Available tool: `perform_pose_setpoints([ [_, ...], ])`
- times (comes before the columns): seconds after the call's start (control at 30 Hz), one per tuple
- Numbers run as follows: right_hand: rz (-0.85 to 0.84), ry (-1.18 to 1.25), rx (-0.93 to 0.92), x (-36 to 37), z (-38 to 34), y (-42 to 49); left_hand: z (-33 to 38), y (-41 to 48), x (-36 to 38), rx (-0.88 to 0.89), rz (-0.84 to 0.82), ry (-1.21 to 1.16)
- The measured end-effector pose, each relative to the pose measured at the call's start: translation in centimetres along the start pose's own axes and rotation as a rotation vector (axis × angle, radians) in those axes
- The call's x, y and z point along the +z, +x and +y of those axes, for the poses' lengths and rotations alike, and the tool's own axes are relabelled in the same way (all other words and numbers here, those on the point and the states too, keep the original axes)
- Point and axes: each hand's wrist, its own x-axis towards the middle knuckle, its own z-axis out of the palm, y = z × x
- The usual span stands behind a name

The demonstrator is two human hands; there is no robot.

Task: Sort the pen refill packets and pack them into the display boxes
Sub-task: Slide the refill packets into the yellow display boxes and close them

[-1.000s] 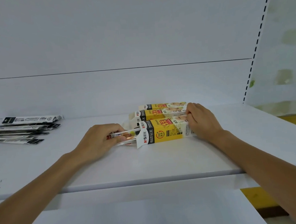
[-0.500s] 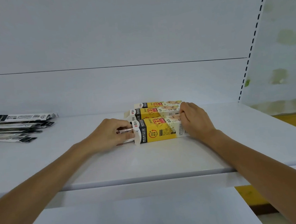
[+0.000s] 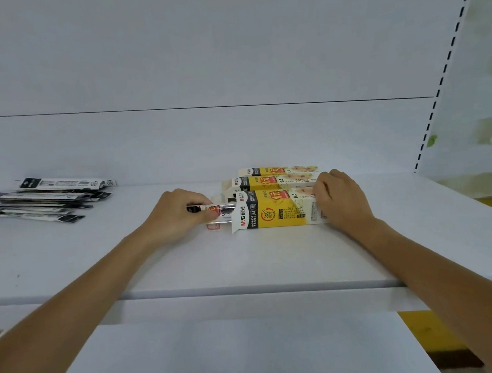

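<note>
Two hands meet at the nearest yellow display box (image 3: 281,211), mid-shelf (image 3: 244,259). The left hand (image 3: 180,217) pinches a pen refill packet (image 3: 221,210) at its mouth, more exposed than before. The right hand (image 3: 339,200) grips its closed end. Loose packets (image 3: 50,200) lie far-left.

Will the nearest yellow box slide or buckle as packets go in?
Likely slides: the nearest yellow box lies on a smooth shelf, with the right hand gripping its far end. Its thin flap probably bends where the left hand holds refill packets. Lying flat, tipping seems unlikely.
</note>
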Motion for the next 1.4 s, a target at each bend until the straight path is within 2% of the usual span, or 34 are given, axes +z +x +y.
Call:
perform_pose_setpoints([
  [0.23, -0.019, -0.133, -0.072, -0.7, -0.8, -0.7, 2.5, 0.4, 0.8, -0.015, -0.128, -0.156],
  [0.37, -0.047, -0.224, -0.106, -1.0, -0.9, -0.9, 0.8, -0.1, -0.8, -0.053, -0.106, -0.078],
  [0.53, -0.013, -0.112, -0.031, -0.6, -0.7, -0.6, -0.7, -0.8, -0.5, -0.064, -0.029, -0.166],
  [0.63, -0.009, -0.130, -0.037, -0.4, -0.7, -0.6, -0.7, -0.8, 0.0, -0.071, 0.004, -0.238],
  [1.0, -0.020, -0.157, -0.047, -0.5, -1.0, -0.7, 0.1, 0.3, 1.1, -0.093, -0.056, -0.331],
  [1.17, -0.024, -0.160, -0.044, -0.4, -1.1, -0.8, 1.2, 1.1, 2.7, -0.168, -0.111, -0.439],
  [1.4, -0.031, -0.161, -0.036, -0.3, -1.1, -0.6, 1.8, 2.6, 3.6, -0.274, -0.201, -0.373],
])
